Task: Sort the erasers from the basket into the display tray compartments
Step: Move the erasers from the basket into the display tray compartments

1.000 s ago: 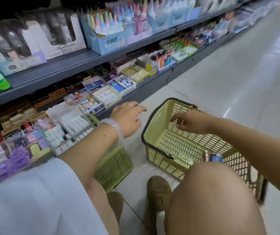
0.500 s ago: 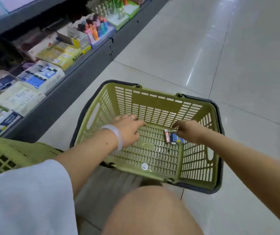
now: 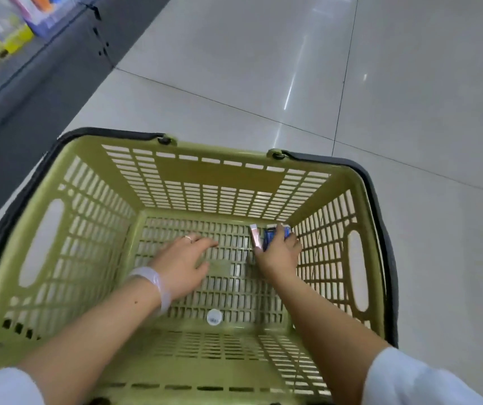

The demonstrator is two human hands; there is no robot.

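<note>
Both hands have now gone deep into the green basket (image 3: 217, 182), where the right hand (image 3: 278, 252) curls around the last erasers (image 3: 268, 236) right of the middle, while the left hand (image 3: 181, 258) stays spread flat and empty.

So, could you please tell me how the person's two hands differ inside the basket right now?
The right hand curls round small packaged erasers in the far right corner; the left hand holds nothing, its fingers spread over the mesh floor. The left wrist wears a pale bracelet; the right wrist is bare. Both reach down inside the green basket.
</note>
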